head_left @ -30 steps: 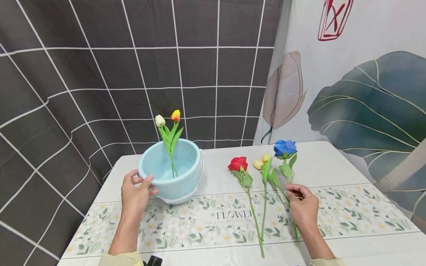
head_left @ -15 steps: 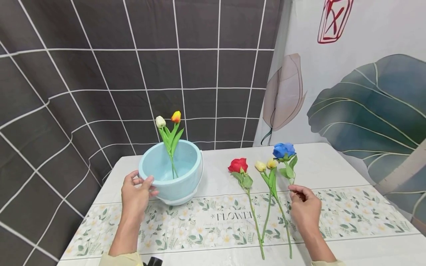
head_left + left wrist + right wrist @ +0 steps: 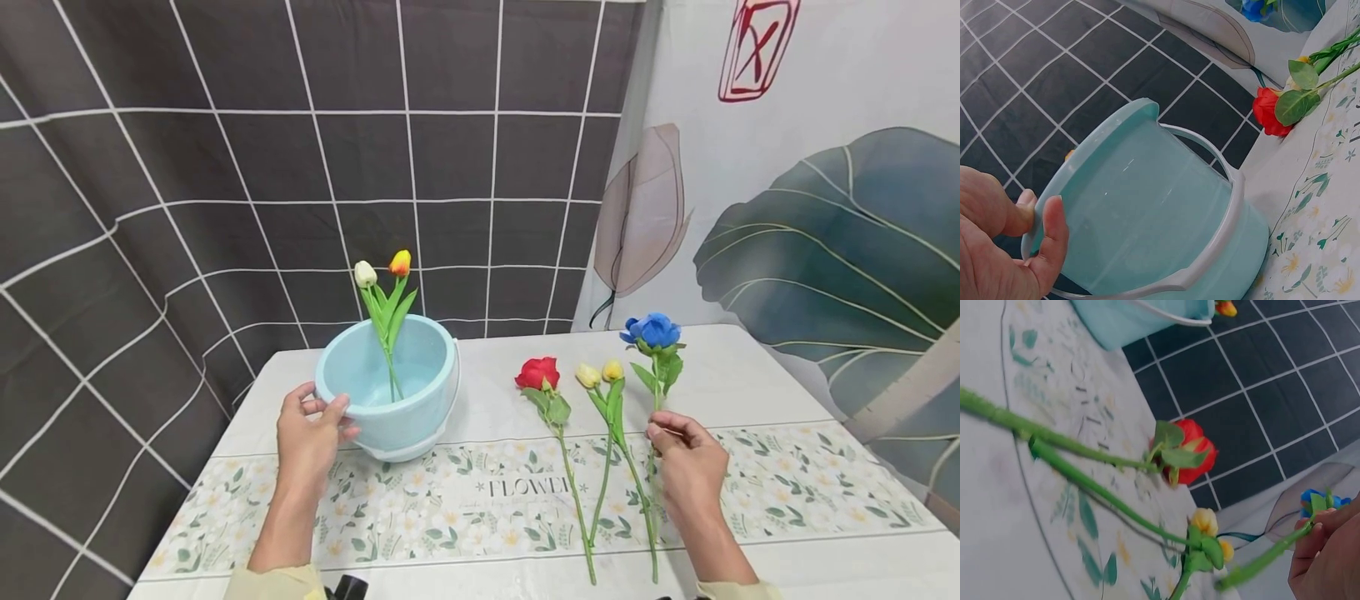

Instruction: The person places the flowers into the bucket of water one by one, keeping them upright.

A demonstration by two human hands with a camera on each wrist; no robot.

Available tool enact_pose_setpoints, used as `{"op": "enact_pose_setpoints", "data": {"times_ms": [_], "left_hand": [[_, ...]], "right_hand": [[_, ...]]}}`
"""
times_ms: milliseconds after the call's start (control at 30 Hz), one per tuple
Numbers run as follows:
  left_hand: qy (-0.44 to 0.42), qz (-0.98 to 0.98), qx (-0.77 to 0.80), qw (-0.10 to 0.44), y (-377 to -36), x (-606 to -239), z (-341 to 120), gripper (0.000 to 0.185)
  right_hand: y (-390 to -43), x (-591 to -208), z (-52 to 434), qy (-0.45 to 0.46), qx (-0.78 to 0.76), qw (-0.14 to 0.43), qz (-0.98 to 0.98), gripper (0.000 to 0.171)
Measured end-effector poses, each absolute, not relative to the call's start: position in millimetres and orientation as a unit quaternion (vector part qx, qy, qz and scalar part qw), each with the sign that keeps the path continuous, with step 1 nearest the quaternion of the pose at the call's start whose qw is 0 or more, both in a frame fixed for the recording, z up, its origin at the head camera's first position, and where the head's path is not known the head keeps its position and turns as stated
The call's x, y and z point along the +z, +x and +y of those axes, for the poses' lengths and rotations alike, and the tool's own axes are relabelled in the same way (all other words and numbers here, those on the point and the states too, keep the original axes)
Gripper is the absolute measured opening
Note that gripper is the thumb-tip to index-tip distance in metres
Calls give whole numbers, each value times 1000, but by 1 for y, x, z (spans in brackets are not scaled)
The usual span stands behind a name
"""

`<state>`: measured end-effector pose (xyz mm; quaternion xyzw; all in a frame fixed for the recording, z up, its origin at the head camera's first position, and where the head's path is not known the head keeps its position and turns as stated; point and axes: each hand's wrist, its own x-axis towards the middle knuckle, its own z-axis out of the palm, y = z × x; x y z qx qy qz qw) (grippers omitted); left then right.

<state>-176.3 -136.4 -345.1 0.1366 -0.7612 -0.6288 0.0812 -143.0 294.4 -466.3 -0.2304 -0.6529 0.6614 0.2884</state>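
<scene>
My left hand (image 3: 307,442) grips the near left rim of a light blue bucket (image 3: 397,429), thumb and fingers on either side of the rim. Inside the bucket lean a white tulip (image 3: 365,275) and an orange-yellow tulip (image 3: 401,263), heads above the rim. On the right, my right hand (image 3: 692,467) pinches the stem of a blue flower (image 3: 654,331) below its leaves. In the right wrist view its stem (image 3: 1266,559) is off the tablecloth. Just left of that hand lie pale yellow tulips (image 3: 612,371), then a red rose (image 3: 538,373), on the table.
The white table (image 3: 480,408) carries a floral printed band with the word FLOWER. The bucket's pale handle (image 3: 1235,206) hangs down its side. A dark gridded curtain (image 3: 450,158) stands behind and at left; a leaf-printed cloth (image 3: 840,217) hangs at right.
The blue flower has come free of the yellow tulips, and its head has tilted more upright. The tulips shifted and settled flat on the table. My left hand keeps its grip on the bucket.
</scene>
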Motion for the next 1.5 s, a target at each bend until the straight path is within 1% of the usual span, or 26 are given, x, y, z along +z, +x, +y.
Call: {"op": "enact_pose_setpoints", "data": {"times_ms": [100,267,333,433,967,1133,1333,1500], "left_hand": [[139,-762,-628,81,-177,-345,-137,60],[142,-761,-628,78,-178,-345,-137,61],[141,-761,-629,76,-179,-345,-137,61],[136,-760,-632,75,-180,-345,-136,61],[133,-756,-636,72,-180,-345,-134,62],[133,-756,-637,73,-179,-345,-135,62],[132,-757,-635,73,-177,-345,-135,62],[134,-755,-638,72,-176,-345,-135,62]], "right_hand": [[-147,-460,287,-230,668,291,-645,28],[-138,-407,252,-214,697,280,-624,12],[-135,-390,240,-207,713,275,-610,9],[-136,-374,229,-199,729,269,-597,11],[-157,-346,196,-134,765,266,-572,12],[-164,-337,186,-98,774,273,-563,13],[-174,-326,171,-75,775,286,-559,14],[-182,-318,159,-52,782,286,-552,14]]}}
